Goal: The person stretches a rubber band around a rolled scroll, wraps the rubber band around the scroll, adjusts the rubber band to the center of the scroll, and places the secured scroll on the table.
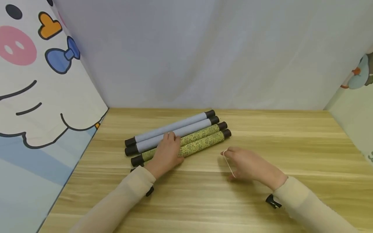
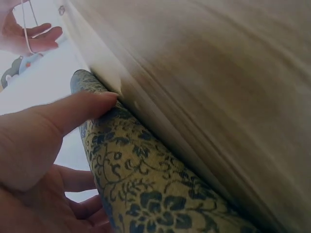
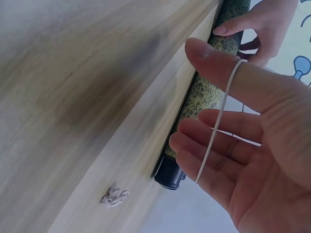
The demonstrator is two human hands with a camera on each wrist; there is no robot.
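My left hand (image 1: pixel 166 153) holds the nearest yellow-green patterned scroll (image 1: pixel 202 144), its thumb on the near side and the fingers over the top. The left wrist view shows the thumb pressed on the scroll's floral surface. Right behind it lies a second patterned scroll (image 1: pixel 204 134); all the scrolls have dark end caps. To the right of the scrolls, my right hand (image 1: pixel 250 164) is held above the table, touching none of them. A thin white elastic band (image 3: pixel 217 119) is stretched between its thumb and its spread, slightly bent fingers.
Two pale blue scrolls, the farther one (image 1: pixel 172 127) and the nearer one (image 1: pixel 189 129), lie parallel behind the patterned pair. A small heap of white bands (image 3: pixel 115 196) rests on the wooden table (image 1: pixel 204 207). A pale curtain (image 1: pixel 204 55) hangs at the table's back edge.
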